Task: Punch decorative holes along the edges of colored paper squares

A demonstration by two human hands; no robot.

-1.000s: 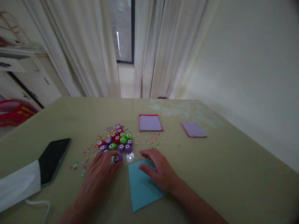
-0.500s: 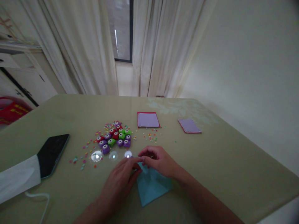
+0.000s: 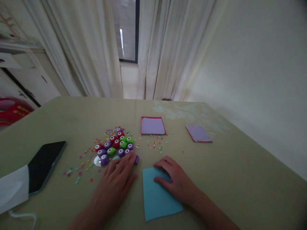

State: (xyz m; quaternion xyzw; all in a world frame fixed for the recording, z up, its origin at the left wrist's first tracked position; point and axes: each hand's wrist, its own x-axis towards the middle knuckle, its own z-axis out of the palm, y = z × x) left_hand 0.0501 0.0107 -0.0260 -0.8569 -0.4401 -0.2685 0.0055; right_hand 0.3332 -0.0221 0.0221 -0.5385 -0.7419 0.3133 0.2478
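Observation:
My left hand (image 3: 116, 179) lies palm down with its fingers stretched out at the near edge of a pile of small purple, red and green craft punches (image 3: 116, 143). Just beyond its fingertips is a single purple craft punch (image 3: 136, 159); whether they touch it I cannot tell. My right hand (image 3: 177, 180) rests over a light blue sheet of paper (image 3: 158, 199), thumb and fingers apart. The sheet lies flat on the table, its right side partly hidden by that hand. A shiny clear disc (image 3: 97, 160) shows beside the pile, and another is mostly covered by my left fingers.
Tiny coloured paper bits (image 3: 80, 173) are scattered around the punches. Farther back lie a purple-topped red square pad (image 3: 153, 126) and a second purple pad (image 3: 199, 133). A black phone (image 3: 46, 166) with a white sheet (image 3: 14, 188) over its end is at left.
My hands were together at the blue paper's top corner. They have parted: the left moved left to the punches, the right stayed at the paper, which now lies flatter.

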